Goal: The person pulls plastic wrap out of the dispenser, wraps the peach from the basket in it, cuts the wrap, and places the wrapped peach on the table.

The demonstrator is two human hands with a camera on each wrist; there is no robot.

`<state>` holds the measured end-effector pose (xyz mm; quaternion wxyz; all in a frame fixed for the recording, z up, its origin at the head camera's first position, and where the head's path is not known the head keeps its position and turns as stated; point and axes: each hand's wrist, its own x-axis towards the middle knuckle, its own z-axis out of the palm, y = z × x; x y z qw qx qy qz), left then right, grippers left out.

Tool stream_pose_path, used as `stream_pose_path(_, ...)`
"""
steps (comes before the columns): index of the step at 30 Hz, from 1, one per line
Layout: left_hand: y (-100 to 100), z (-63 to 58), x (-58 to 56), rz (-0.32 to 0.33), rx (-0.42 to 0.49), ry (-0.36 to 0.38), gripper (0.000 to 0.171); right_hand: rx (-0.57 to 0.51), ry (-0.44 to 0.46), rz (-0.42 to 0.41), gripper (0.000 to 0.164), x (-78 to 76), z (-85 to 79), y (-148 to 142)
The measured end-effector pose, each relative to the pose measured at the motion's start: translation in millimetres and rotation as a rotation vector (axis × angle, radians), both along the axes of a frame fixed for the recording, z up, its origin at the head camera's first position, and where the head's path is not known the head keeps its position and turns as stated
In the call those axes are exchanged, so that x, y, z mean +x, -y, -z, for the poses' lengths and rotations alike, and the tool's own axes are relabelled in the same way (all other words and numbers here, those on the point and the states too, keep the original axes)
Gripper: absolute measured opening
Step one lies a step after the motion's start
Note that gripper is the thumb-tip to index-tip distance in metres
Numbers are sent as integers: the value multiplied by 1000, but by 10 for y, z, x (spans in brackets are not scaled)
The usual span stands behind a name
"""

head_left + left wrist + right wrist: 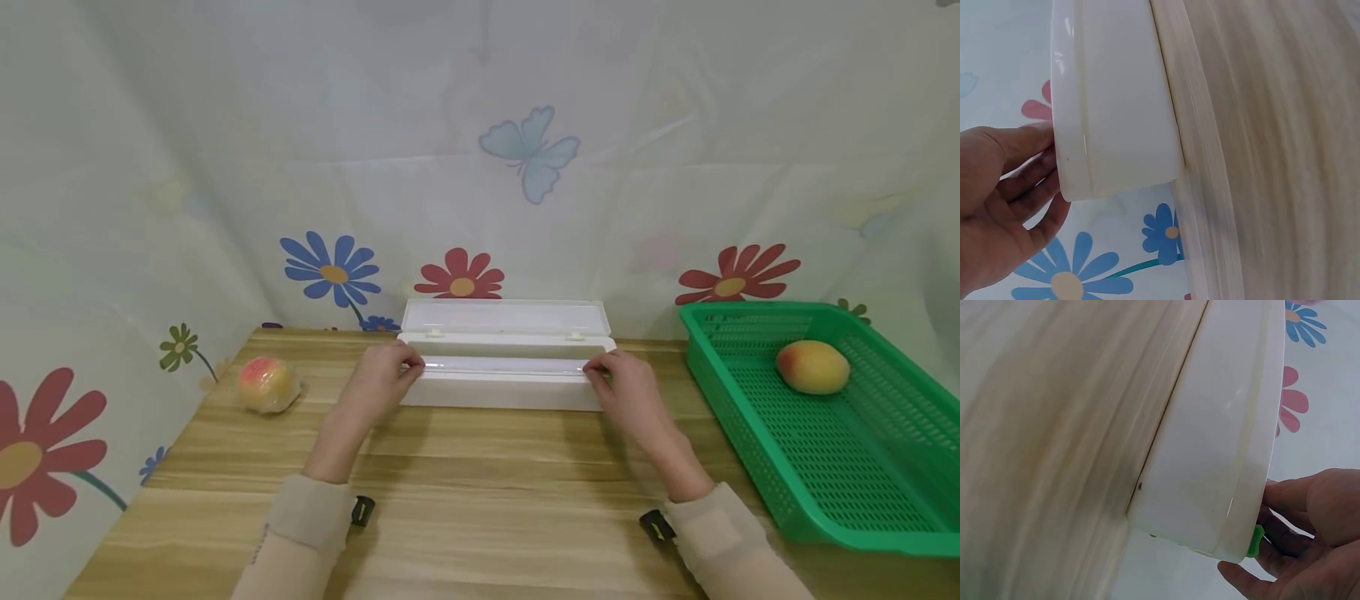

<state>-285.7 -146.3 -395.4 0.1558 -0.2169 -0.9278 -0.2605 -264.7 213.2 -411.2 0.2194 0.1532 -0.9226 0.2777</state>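
A long white cling film dispenser (pixel 502 396) lies on the table with its lid (pixel 506 317) tipped back. Clear cling film (pixel 504 366) shows along its opening, shiny near both ends. At the left end, my left hand (pixel 381 377) pinches the film's edge between thumb and fingers. My right hand (pixel 628 390) does the same at the right end. Both wrist views show the fingers at the dispenser's top edge, with the tips partly hidden behind it. A small green tab (pixel 1255 541) sits by the right fingers.
To the left rests a red-and-yellow fruit (pixel 266 385) in shiny clear wrap. A green plastic basket (pixel 738 433) stands at the right, holding a yellow-red mango (pixel 813 367). Behind the wooden table (pixel 487 500) hangs a flowered curtain (pixel 600 217).
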Motion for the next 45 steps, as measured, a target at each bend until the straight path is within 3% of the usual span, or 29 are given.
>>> stream_pose_path(12, -93, 47, -4, -89, -71, -8, 6, 62, -44, 27, 4, 9, 3, 49)
stream_pose_path(18, -113, 57, 12, -103, -30, -21, 5, 68, -75, 19, 4, 23, -11, 68)
stream_pose_path(29, -64, 72, -27, -29, 35, -80, 4, 83, -97, -17, 3, 25, -35, 48)
stream_pose_path(34, -14, 68, -44, 9, 10, -24, 11, 84, -86, -58, 8, 23, -46, 19)
stream_pose_path(40, 17, 41, -29, 9, 5, 67, 6, 100, 9, -63, 15, 17, -67, -19)
stream_pose_path(45, 10, 39, -28, 10, 1, 15, 2, 82, -6, -85, 7, 4, -64, -48)
